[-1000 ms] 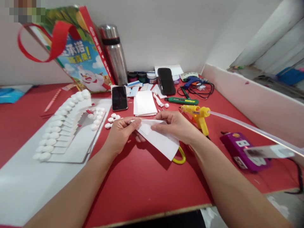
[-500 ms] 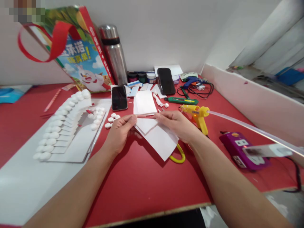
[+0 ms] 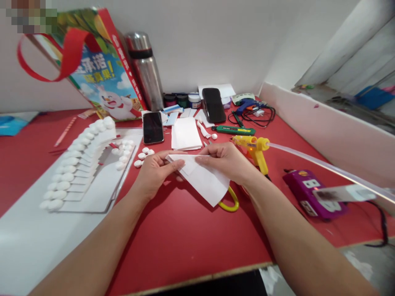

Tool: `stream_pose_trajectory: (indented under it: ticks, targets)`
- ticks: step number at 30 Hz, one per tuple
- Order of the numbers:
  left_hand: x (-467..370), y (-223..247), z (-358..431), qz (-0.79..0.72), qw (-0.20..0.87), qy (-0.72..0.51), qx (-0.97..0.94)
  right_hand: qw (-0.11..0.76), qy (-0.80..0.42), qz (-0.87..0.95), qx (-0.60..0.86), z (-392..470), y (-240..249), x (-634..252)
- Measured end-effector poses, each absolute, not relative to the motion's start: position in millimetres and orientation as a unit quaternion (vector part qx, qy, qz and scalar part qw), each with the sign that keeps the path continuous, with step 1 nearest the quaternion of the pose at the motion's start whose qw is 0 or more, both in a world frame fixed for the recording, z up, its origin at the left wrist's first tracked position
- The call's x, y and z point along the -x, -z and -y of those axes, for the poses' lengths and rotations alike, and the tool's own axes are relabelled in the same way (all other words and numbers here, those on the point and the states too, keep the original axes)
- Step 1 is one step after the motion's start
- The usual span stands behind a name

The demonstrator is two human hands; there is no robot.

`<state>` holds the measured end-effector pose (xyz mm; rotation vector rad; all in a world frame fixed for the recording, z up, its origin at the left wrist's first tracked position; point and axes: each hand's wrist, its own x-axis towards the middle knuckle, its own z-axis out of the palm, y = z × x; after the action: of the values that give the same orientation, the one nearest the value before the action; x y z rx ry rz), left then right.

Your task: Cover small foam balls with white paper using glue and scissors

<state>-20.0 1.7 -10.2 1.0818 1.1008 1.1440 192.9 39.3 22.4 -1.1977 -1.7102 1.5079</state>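
Observation:
Both hands pinch a sheet of white paper (image 3: 208, 185) above the red table, one corner of it pointing down toward me. My left hand (image 3: 159, 169) grips the upper left part, its thumb pressed on a small folded flap. On the upper right edge, my right hand (image 3: 224, 162) holds the paper with thumb and fingers together. The yellow handle of the scissors (image 3: 233, 201) shows beneath the paper. Behind the hands lies a stack of white paper (image 3: 187, 133). A curved stepped white model (image 3: 80, 164) edged with white balls sits to the left.
Right of my hands stand a yellow glue gun (image 3: 257, 150) with a long glue stick and a purple box (image 3: 313, 195). A green cutter (image 3: 234, 130), two phones (image 3: 153, 127), a steel flask (image 3: 145, 74) and a printed bag (image 3: 105, 78) are farther back. Small white balls (image 3: 143, 156) lie near my left hand.
The folded flap, a wide triangle before, now shows only as a small piece under my left thumb. My left thumb has shifted right and down on the paper.

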Motion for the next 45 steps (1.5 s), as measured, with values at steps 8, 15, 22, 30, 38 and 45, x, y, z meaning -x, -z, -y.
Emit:
stream_pose_trajectory:
  ticks: [8, 15, 22, 30, 38, 45]
  targets:
    - [19, 9, -1, -0.482, 0.549, -0.499, -0.466, 0.292, -0.581, 0.618, 0.441, -42, -19, -192]
    - [18, 7, 0, -0.45, 0.569, -0.493, -0.479, 0.283, -0.597, 0.614, 0.431, -41, -24, -195]
    - [25, 7, 0, -0.394, 0.604, -0.494, -0.485, 0.306, -0.607, 0.609, 0.409, -44, -26, -203]
    - [24, 1, 5, -0.366, 0.6, -0.514, -0.491, 0.325, -0.652, 0.566, 0.386, -50, -23, -210]
    - [23, 8, 3, -0.395, 0.59, -0.487, -0.509, 0.264, -0.642, 0.599, 0.398, -44, -29, -208]
    - [22, 8, 5, -0.404, 0.597, -0.476, -0.504, 0.268, -0.628, 0.595, 0.424, -42, -24, -202]
